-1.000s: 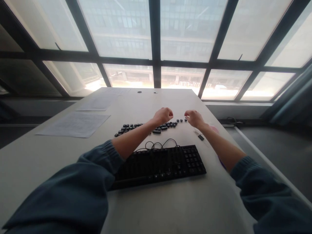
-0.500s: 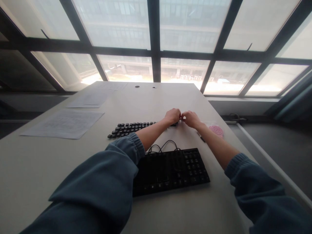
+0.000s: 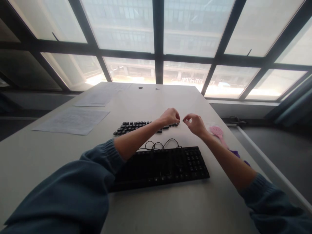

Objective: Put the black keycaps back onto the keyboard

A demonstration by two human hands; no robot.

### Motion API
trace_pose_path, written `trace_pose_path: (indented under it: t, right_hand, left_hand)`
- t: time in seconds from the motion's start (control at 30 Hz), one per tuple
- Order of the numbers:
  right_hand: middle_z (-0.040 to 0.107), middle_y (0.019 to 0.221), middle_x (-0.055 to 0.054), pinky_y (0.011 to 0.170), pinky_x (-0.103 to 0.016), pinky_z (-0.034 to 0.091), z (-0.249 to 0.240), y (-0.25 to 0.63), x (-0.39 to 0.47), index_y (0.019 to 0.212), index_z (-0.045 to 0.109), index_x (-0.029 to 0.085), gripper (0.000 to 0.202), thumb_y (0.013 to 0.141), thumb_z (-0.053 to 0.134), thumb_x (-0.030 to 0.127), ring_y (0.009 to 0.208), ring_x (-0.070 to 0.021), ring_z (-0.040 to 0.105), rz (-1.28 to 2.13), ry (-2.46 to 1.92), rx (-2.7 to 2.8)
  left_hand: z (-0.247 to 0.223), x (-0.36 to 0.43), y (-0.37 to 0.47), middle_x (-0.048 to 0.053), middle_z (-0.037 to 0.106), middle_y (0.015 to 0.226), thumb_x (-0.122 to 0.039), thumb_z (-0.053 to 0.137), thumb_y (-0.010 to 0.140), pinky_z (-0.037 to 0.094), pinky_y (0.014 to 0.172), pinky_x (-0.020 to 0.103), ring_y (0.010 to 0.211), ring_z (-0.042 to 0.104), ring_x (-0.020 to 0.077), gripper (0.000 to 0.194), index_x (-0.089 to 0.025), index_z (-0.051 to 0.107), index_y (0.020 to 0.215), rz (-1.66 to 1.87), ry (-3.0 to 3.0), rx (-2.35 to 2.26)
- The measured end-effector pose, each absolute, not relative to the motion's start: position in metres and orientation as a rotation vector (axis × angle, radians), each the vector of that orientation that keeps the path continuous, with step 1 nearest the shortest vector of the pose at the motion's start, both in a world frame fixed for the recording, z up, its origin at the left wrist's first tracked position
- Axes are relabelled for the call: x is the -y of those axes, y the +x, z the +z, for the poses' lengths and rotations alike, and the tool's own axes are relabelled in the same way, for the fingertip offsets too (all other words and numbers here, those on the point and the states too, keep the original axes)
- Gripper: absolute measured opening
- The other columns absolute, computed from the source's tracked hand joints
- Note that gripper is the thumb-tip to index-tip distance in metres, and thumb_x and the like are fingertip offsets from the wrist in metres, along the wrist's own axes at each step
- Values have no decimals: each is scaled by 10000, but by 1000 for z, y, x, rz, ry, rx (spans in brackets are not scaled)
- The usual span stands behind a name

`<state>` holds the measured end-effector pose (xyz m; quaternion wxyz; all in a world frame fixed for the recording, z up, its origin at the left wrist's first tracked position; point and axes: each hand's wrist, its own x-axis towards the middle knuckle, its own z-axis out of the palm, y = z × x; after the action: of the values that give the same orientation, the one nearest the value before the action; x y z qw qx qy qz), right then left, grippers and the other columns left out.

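Loose black keycaps (image 3: 133,127) lie in rows on the white table, partly covered by my left forearm. My left hand (image 3: 170,116) is closed at the right end of these rows, its fingertips low by the last caps; what they hold, if anything, is hidden. Just to its right, my right hand (image 3: 195,124) pinches a small dark piece that looks like a keycap between thumb and forefinger, slightly above the table. Nearer to me lies a black keyboard (image 3: 168,167) with its number pad at the right; the main key area looks dark and bare, and my left sleeve hides its left end.
A thin black cable (image 3: 156,145) loops behind the keyboard. Right of my right forearm lie a pink round-headed thing with a handle (image 3: 216,131) and a purple item (image 3: 235,153). Printed papers (image 3: 73,121) lie at the left. The table's right edge (image 3: 234,138) is close by.
My hands have come apart from each other, and the small dark piece now shows in my right fingertips. My left forearm has shifted left, uncovering more of the keyboard. The view has shifted slightly.
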<state>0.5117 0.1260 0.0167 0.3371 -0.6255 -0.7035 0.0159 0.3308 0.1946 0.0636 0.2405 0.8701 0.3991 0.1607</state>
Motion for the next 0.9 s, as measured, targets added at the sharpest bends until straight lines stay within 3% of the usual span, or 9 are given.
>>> trace_pose_path:
  t: [0.27,0.53,0.9]
  right_hand:
    - [786,834,-33,834,-362,555,3,479,-36,842,794,207,95,815,727,268,828,-206,722,668,-1331,1784]
    - [786,794,-51,753,-315,551,-5,470,-31,819,806,170,112,771,720,222,775,-211,713,858,-1394,1769]
    - [782,789,-53,770,-321,560,-4,471,-31,819,794,159,121,775,709,232,771,-209,717,910,-1371,1757]
  left_hand:
    - [43,-119,269,49,752,706,-285,765,719,479,622,263,690,672,173,167,-146,811,799,309,2191,-902]
    - [23,-107,266,58,754,730,-249,734,710,449,624,249,682,641,164,218,-100,816,847,300,2063,-949]
    - [21,-101,266,53,761,747,-243,718,720,449,646,244,704,647,168,234,-110,823,880,327,2061,-939]
